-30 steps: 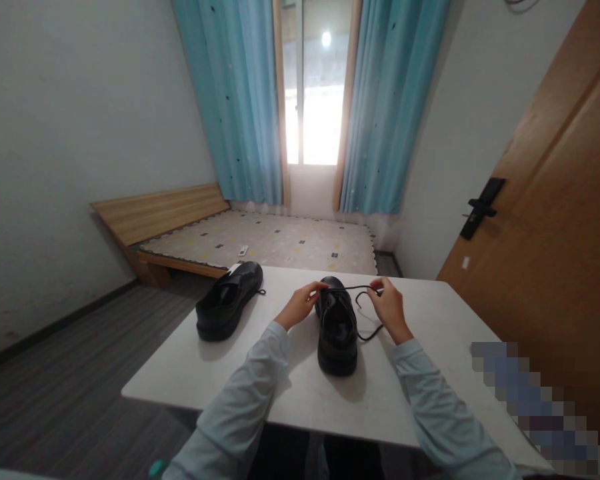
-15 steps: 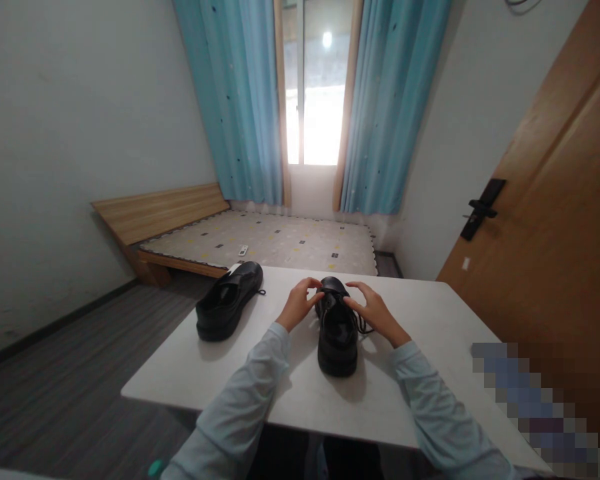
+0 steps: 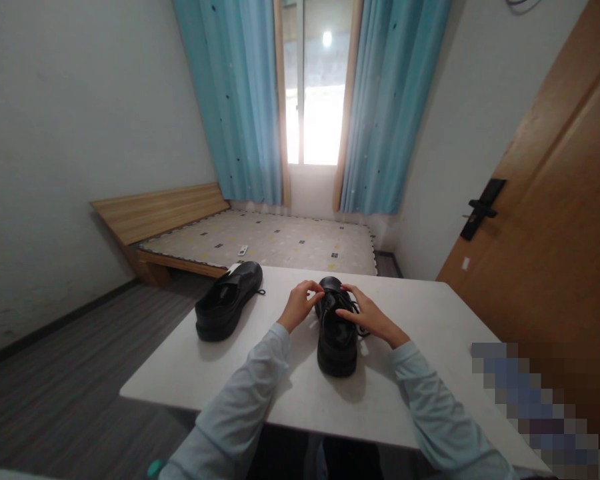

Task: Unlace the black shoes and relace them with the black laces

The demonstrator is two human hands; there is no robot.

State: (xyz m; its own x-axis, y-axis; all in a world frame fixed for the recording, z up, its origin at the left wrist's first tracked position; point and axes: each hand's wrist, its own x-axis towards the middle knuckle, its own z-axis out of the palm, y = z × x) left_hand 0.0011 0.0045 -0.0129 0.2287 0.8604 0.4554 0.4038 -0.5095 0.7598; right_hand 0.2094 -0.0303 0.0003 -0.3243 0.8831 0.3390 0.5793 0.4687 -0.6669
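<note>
Between the narrowed left hand [image 3: 299, 307], its hold unclear, and the wide right hand [image 3: 373, 317], the shoe [image 3: 337, 358] is best kept steady, its lace [image 3: 363, 331] untwisted.

A second ago the right hand [image 3: 369, 316] stood apart, right of the near shoe [image 3: 337, 358], with the lace [image 3: 364, 333] stretched out to it; now it has come in over the shoe's right side, thumb above the opening. The lace has slackened into loops beside the shoe's right edge. At its left edge, the left hand [image 3: 298, 305] has brought its fingers closer together.
</note>
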